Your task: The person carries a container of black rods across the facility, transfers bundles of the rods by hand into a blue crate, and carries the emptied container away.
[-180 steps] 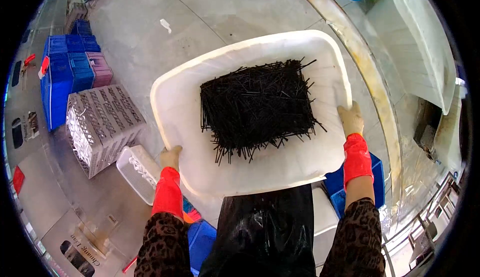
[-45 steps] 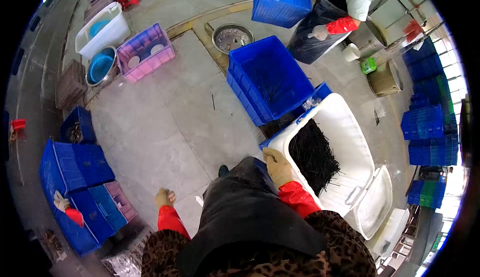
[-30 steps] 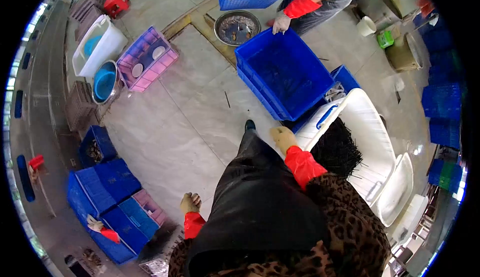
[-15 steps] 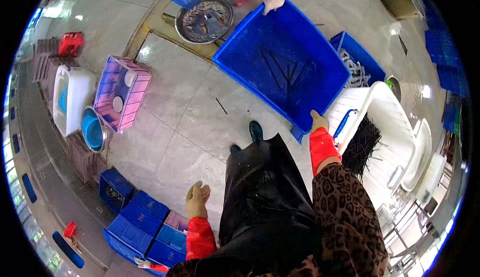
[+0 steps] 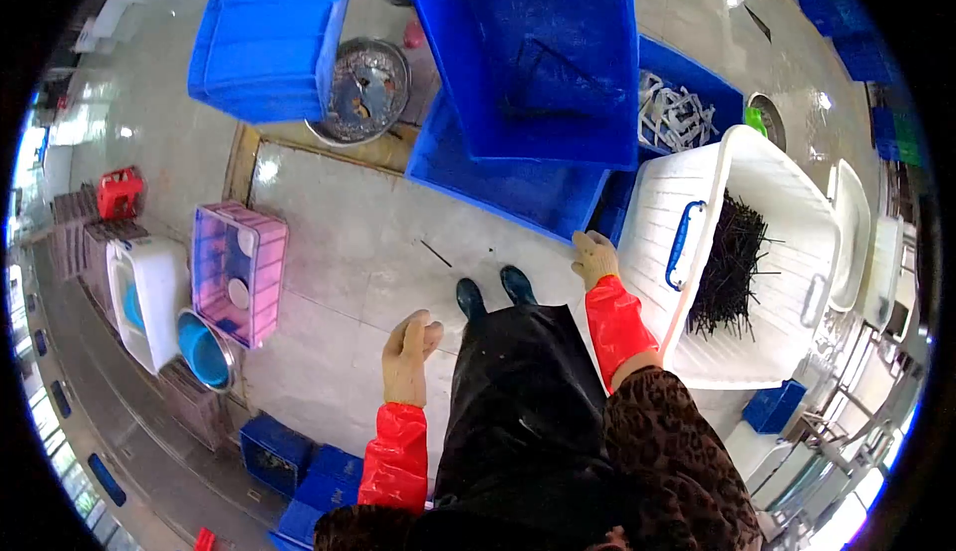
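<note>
My right hand [image 5: 597, 260], in a pale glove with a red sleeve cuff, is at the near corner of a lower blue bin [image 5: 488, 196]. Its fingers look slightly bent and apart; whether they touch the rim is unclear. A second blue bin [image 5: 518, 43] with dark thin sticks inside sits tilted above the lower one. Nothing is in my left hand [image 5: 406, 357], which hangs loosely with half-curled fingers left of my black apron. Close to my right forearm stands a white tub [image 5: 652, 242] with a blue handle [image 5: 683, 245], holding many black sticks [image 5: 732, 272].
Another blue bin [image 5: 269, 38] is tilted beside a metal basin [image 5: 383, 118] at upper left. White strips [image 5: 677, 113] fill a blue crate. A pink crate [image 5: 269, 282], white basin [image 5: 164, 292] and blue-lined bowl [image 5: 206, 347] stand left. Blue crates [image 5: 324, 481] sit at lower left.
The blue bin with sticks has moved up and tilted, revealing the lower bin. My right hand has left its corner and shifted left. Another blue bin has come down at upper left.
</note>
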`<state>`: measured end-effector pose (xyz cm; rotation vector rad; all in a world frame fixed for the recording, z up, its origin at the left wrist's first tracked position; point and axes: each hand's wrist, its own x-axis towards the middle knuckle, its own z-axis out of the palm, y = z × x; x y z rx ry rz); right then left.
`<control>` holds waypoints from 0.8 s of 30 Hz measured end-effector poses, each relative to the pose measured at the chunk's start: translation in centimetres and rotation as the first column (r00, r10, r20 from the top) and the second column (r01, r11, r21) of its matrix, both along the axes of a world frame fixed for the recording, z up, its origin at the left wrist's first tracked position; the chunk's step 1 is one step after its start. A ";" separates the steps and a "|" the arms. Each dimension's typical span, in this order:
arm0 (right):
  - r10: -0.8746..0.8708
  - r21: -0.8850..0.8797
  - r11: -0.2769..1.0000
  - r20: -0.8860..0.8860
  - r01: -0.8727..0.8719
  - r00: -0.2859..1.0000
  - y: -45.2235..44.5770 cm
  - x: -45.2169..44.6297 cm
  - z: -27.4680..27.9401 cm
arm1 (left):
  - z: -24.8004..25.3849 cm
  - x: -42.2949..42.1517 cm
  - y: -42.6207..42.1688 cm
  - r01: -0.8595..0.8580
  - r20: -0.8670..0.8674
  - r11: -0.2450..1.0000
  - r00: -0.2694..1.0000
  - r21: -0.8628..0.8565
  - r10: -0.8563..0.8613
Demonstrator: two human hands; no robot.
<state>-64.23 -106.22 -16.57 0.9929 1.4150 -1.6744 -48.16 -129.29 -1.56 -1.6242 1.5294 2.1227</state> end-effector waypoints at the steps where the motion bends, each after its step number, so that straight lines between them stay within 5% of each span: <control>1: 0.112 0.191 0.977 -0.101 -0.091 0.989 -1.0 -0.4 1.2 | 0.3 -0.6 -0.3 0.006 0.008 1.000 1.000 -0.001 -0.006; 2: 0.248 0.390 0.906 -0.181 -0.162 0.952 -1.8 -1.1 2.5 | 0.4 -1.1 -0.3 -0.001 0.008 1.000 1.000 0.002 0.001; 3: 0.272 0.562 0.826 -0.331 -0.043 0.903 -3.0 -1.7 4.6 | 0.5 -1.4 -0.3 0.007 -0.006 1.000 1.000 -0.005 -0.007; 4: 0.493 0.614 0.744 -0.240 -0.262 0.836 -2.7 -3.7 6.5 | 0.6 -1.5 -0.4 0.018 0.006 1.000 1.000 0.000 -0.018; 6: 0.465 0.712 0.702 -0.435 -0.022 0.771 -2.9 -5.3 6.4 | 0.4 -1.3 -0.7 0.036 0.004 0.999 0.999 -0.002 -0.036; 10: 0.505 0.724 0.687 -0.544 0.071 0.670 -2.9 -9.9 14.3 | 0.3 -0.5 -0.5 0.010 0.026 1.000 1.000 0.013 -0.010; 11: 0.240 0.436 0.856 -0.812 0.278 0.533 0.0 -12.2 9.6 | 0.7 -0.4 -0.4 -0.015 0.044 1.000 0.999 0.025 0.014; 12: 0.145 0.408 0.848 -0.792 0.337 0.593 -0.8 -12.1 15.6 | 1.1 0.0 -0.4 -0.011 0.028 1.000 1.000 0.026 0.011; 13: 0.076 0.332 0.835 -0.860 0.439 0.505 -0.9 -11.7 18.9 | 1.1 0.6 -0.6 -0.041 0.023 0.999 0.999 0.005 0.041; 15: 0.257 0.504 0.678 -0.845 0.535 0.470 1.1 -11.5 21.4 | 1.1 1.4 -0.9 -0.149 0.052 0.989 0.987 -0.018 0.149; 16: 0.148 0.415 0.735 -0.870 0.535 0.471 3.8 -12.4 19.3 | 0.5 1.4 -1.4 -0.156 0.049 0.988 0.986 -0.020 0.157; 18: 0.244 0.558 0.734 -0.749 0.387 0.616 7.0 -11.8 18.4 | -1.4 1.5 -1.8 -0.224 0.025 0.972 0.974 -0.070 0.226; 24: 0.406 0.435 0.899 -0.777 -0.055 0.481 0.6 -7.9 18.3 | -2.7 -0.3 -2.1 -0.200 -0.062 0.964 0.979 -0.175 0.192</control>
